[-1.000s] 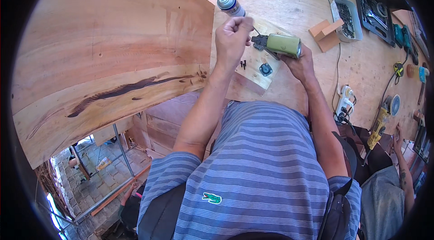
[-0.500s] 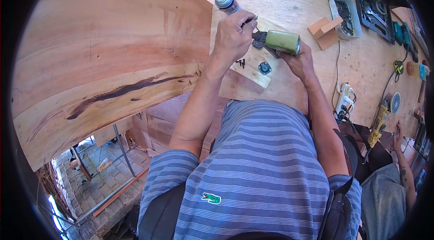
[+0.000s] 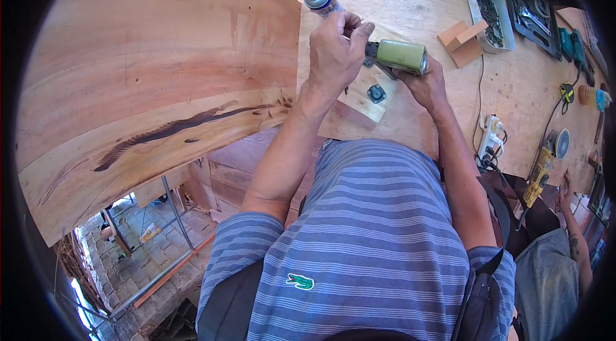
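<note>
My right hand (image 3: 422, 86) is closed around the lower part of a tool with a green cylindrical body (image 3: 401, 56), held over a small wooden board. The tool's dark end (image 3: 371, 51) points left, toward my left hand (image 3: 337, 52). My left hand is pinched together beside that dark end; a small tip shows at the fingers, but its kind is unclear. Below the tool, a small black square part with a round raised middle (image 3: 376, 93) lies on the wooden board (image 3: 366, 111). A spray can (image 3: 321, 0) stands just beyond my left hand.
A large wooden slab (image 3: 160, 52) fills the left side. To the right are wooden blocks (image 3: 463, 42), a tray of screws (image 3: 491, 20), a tool case (image 3: 532, 20), a power strip (image 3: 491, 139) and a yellow angle grinder (image 3: 539, 177). Another person's hand (image 3: 566, 190) rests at the table's right edge.
My left hand has turned and shifted slightly right, now covering most of the small dark screws on the board. My right hand and the green tool have hardly moved.
</note>
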Available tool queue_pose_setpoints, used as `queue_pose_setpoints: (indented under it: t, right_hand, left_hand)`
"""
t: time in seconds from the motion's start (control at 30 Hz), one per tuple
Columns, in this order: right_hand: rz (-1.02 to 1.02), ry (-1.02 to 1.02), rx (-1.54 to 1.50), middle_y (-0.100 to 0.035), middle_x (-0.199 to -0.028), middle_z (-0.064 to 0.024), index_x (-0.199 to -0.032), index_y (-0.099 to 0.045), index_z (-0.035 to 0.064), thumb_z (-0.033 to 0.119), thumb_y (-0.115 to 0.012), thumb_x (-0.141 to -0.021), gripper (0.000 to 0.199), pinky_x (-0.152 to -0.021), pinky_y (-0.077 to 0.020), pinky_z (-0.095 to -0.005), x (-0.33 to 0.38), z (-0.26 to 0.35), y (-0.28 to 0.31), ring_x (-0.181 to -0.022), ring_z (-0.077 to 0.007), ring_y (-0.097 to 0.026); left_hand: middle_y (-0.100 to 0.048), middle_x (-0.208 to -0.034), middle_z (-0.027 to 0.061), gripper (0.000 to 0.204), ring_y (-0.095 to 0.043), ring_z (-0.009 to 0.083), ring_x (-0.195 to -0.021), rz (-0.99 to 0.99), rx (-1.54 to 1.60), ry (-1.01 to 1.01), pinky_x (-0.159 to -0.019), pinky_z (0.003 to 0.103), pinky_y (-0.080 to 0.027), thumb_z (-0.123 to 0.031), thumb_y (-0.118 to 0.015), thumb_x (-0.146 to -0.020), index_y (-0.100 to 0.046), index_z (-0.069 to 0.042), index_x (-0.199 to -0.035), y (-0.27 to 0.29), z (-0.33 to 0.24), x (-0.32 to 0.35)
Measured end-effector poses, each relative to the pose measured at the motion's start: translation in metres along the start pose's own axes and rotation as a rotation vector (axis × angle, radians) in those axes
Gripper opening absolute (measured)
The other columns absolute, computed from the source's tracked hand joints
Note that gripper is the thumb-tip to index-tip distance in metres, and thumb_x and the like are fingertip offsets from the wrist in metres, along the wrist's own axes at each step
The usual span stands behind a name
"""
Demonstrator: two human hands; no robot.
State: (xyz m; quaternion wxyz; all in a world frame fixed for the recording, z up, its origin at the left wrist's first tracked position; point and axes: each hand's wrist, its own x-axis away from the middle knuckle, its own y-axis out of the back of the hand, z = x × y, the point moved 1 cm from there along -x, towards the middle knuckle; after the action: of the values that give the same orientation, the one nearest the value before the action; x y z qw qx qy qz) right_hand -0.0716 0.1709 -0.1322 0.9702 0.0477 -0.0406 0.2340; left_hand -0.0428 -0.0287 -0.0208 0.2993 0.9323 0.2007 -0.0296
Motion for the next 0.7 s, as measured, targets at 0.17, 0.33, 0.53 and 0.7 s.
queue_pose_setpoints:
  t: [0.17,0.33,0.53,0.7]
  right_hand:
    - [-0.005,0.034,0.000,-0.078,-0.111,-0.0083,-0.120,-0.074,0.0044,0.000,-0.082,-0.083,0.038,-0.090,-0.0568,-0.0306,0.000,0.003,-0.001,-0.101,-0.0157,-0.074]
    - [-0.005,0.038,0.033,-0.078,-0.111,-0.0079,-0.121,-0.074,0.0042,-0.002,-0.082,-0.083,0.040,-0.090,-0.0564,-0.0306,0.002,0.007,0.001,-0.101,-0.0152,-0.073]
    - [-0.008,0.043,0.018,-0.077,-0.111,-0.0077,-0.122,-0.073,0.0030,-0.005,-0.078,-0.083,0.040,-0.090,-0.0556,-0.0307,0.002,0.006,-0.001,-0.100,-0.0140,-0.071]
    - [-0.005,0.026,0.062,-0.077,-0.110,-0.0076,-0.122,-0.073,0.0031,-0.006,-0.078,-0.083,0.040,-0.090,-0.0555,-0.0307,0.002,0.010,0.000,-0.099,-0.0142,-0.071]
  left_hand:
    - [-0.073,-0.085,0.0078,0.010,-0.069,0.0103,-0.075,0.010,0.098,0.016,-0.067,0.026,-0.057,-0.005,-0.072,-0.096,-0.068,0.005,-0.098,0.001,0.017,0.002]
    - [-0.071,-0.085,0.0064,0.006,-0.068,0.0094,-0.075,-0.098,0.093,-0.059,-0.066,0.024,-0.056,0.000,-0.070,-0.097,-0.068,0.005,-0.099,0.004,0.008,-0.002]
    - [-0.072,-0.082,0.0113,0.011,-0.068,0.0139,-0.070,-0.223,0.139,-0.115,-0.063,0.029,-0.055,0.001,-0.072,-0.092,-0.073,0.006,-0.101,0.010,0.004,0.010]
    - [-0.072,-0.086,0.0066,0.007,-0.068,0.0091,-0.074,-0.172,0.086,-0.131,-0.066,0.024,-0.057,0.004,-0.070,-0.096,-0.073,0.007,-0.101,0.010,0.017,0.014]
